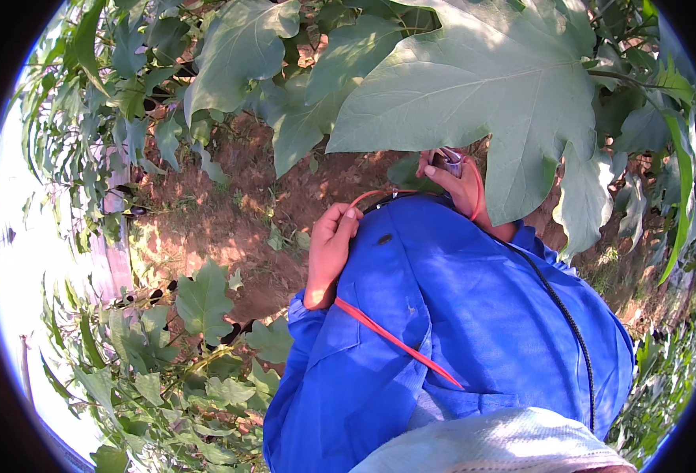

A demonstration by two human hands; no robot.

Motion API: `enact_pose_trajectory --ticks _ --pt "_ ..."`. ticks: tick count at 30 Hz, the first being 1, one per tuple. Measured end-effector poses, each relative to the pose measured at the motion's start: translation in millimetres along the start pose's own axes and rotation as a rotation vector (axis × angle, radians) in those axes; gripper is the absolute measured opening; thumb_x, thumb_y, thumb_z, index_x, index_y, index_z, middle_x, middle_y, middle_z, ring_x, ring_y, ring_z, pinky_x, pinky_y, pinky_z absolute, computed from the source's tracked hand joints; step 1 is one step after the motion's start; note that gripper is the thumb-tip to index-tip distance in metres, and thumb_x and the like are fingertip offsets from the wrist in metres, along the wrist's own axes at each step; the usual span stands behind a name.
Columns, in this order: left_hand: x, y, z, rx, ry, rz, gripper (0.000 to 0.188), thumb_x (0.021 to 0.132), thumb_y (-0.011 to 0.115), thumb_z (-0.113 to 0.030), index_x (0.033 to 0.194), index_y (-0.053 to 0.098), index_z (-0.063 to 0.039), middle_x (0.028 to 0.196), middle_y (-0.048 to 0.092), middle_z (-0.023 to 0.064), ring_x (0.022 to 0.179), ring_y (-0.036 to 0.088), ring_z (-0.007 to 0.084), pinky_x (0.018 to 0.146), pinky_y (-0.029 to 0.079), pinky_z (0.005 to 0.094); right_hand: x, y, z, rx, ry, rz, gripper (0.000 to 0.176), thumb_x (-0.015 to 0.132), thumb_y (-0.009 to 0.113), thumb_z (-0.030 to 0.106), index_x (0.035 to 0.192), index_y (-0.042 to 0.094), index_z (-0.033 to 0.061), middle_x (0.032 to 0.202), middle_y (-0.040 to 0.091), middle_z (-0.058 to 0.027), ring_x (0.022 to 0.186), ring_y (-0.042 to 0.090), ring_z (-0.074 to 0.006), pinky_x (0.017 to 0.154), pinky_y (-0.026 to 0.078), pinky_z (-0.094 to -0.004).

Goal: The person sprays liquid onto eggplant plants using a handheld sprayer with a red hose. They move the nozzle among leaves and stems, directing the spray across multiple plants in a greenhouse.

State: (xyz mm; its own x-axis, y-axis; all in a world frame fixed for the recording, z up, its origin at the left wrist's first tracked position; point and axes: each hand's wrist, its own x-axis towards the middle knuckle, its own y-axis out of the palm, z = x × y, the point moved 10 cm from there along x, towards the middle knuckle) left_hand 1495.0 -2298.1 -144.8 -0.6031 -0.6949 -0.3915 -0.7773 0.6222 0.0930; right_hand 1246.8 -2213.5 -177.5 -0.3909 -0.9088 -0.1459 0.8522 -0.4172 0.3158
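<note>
My left hand (330,245) is at the left side of my blue jacket (472,295). Its thumb and fingers pinch a thin orange-red cord (374,193) that runs across the jacket's front toward my right hand. My right hand (457,183) is curled around a small shiny, metallic-looking object (447,161). The cord passes round the right wrist. A large green eggplant leaf (472,88) hangs over the object's upper part, so its kind cannot be told. Another red cord (392,340) crosses the jacket's chest.
Leafy eggplant plants (241,53) stand ahead, and more plants (206,378) grow at lower left. Several dark fruits hang at the left, one dark fruit (138,210) near a pale strip (111,248). Brown soil (235,159) lies between rows. A black braided cord (569,313) crosses the jacket.
</note>
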Motion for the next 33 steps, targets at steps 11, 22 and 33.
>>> enact_pose_trajectory --ticks 11,22,33 --pt "-3.7 -40.7 13.9 -0.018 0.011 -0.007 0.022 0.108 0.058 -0.019 0.101 0.067 0.0 0.079 0.056 -0.0039 0.074 0.049 0.0047 0.067 0.04 0.0222 4.1 49.3 3.7 -0.104 0.001 0.032 0.038 0.096 0.069 0.005 0.132 0.06 -0.0029 0.104 0.068 -0.0082 0.098 0.066 -0.0191 0.093 0.053 -0.0364" --pt "-7.6 -70.7 15.2 -0.04 0.011 0.02 0.023 0.108 0.058 -0.02 0.101 0.067 -0.001 0.08 0.055 -0.0041 0.075 0.048 0.0048 0.068 0.04 0.0226 6.2 87.8 1.0 -0.082 0.034 0.038 0.037 0.095 0.071 0.006 0.13 0.06 -0.0029 0.104 0.066 -0.0048 0.098 0.063 -0.0141 0.091 0.051 -0.0312" --pt "-0.5 -82.6 25.3 -0.092 -0.008 0.041 0.023 0.108 0.058 -0.02 0.1 0.067 -0.001 0.079 0.054 -0.0046 0.073 0.047 0.0046 0.067 0.039 0.0221 4.9 106.3 8.8 -0.169 0.035 0.054 0.034 0.096 0.071 0.005 0.127 0.06 -0.003 0.101 0.064 -0.003 0.094 0.06 -0.0108 0.085 0.049 -0.0278"
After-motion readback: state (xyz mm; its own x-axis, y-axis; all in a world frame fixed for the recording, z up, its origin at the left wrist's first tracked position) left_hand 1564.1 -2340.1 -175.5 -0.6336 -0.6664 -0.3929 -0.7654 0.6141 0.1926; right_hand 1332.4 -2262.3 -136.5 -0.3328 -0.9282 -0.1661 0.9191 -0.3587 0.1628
